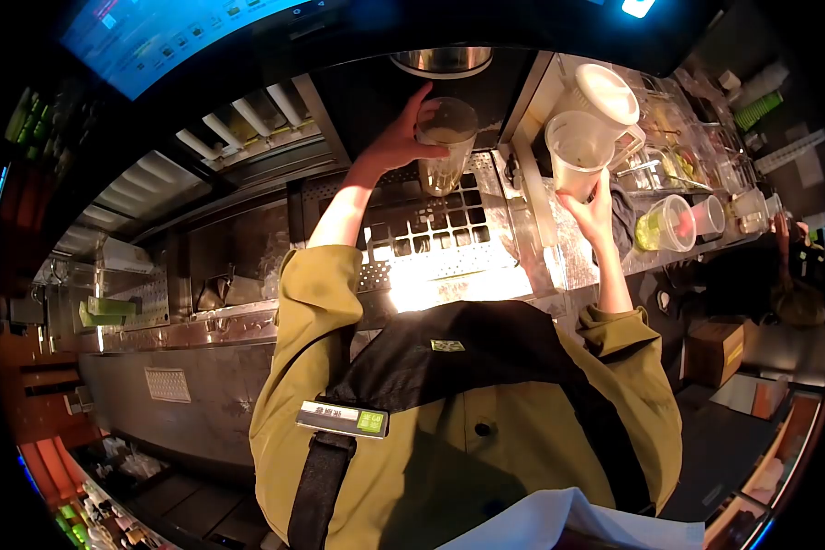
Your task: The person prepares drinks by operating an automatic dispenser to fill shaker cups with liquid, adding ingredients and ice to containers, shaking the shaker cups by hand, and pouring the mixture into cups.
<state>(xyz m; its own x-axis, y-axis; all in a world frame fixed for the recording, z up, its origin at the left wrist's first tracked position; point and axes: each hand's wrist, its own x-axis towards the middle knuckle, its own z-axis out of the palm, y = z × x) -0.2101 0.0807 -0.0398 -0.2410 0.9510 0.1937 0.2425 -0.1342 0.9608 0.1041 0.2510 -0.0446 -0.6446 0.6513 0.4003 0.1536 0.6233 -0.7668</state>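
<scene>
Steel counter (449,275): filling cup (446,145), left hand (396,139) clamped around; right hand (591,206) gripping jug (577,151); next, pouring steadily.

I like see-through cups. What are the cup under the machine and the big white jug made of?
The cup in the left hand looks like clear plastic, maybe glass: pale liquid shows through its wall. The jug in the right hand seems frosted, milky plastic with a matte finish. The grid tray below looks like shiny metal, since it glares.
</scene>
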